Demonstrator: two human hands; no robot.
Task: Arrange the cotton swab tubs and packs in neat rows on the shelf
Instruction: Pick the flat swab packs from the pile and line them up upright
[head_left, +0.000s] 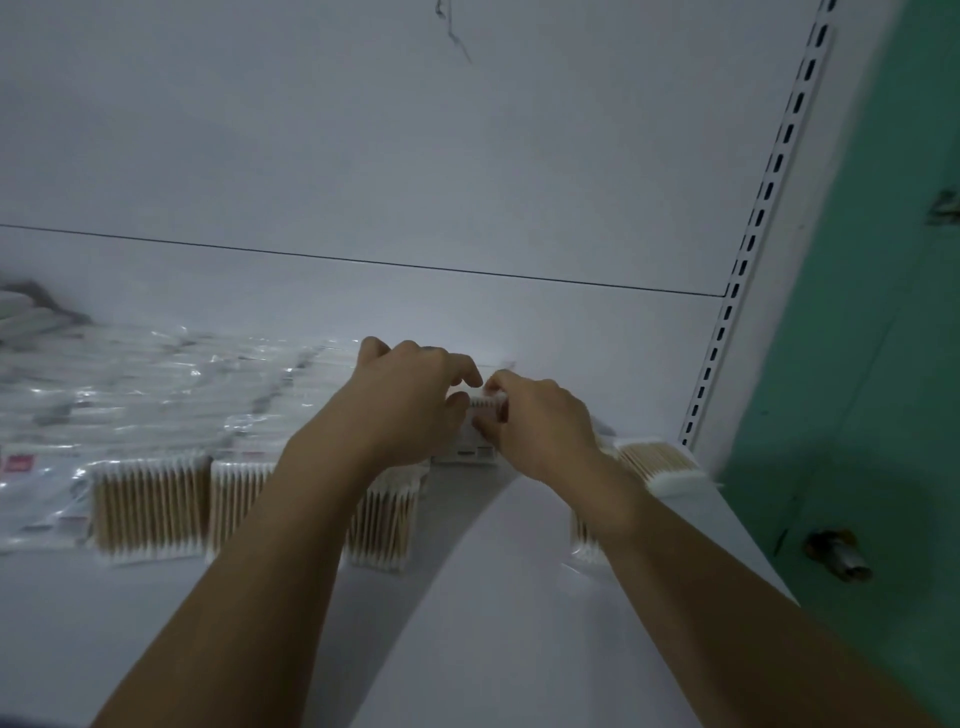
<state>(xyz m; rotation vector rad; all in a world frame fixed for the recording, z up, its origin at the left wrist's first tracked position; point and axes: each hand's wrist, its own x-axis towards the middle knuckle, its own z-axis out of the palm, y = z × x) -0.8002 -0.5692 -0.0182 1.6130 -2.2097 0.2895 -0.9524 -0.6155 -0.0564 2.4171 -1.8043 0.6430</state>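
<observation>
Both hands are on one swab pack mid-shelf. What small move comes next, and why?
Probably lower the held pack into the bare gap in the front row: left hand and right hand pinch it just behind that gap, between the middle pack and the right pack.

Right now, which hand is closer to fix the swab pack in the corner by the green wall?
The right hand. It is nearer the corner pack, while the left hand is farther off, past the small pack both hands hold.
</observation>
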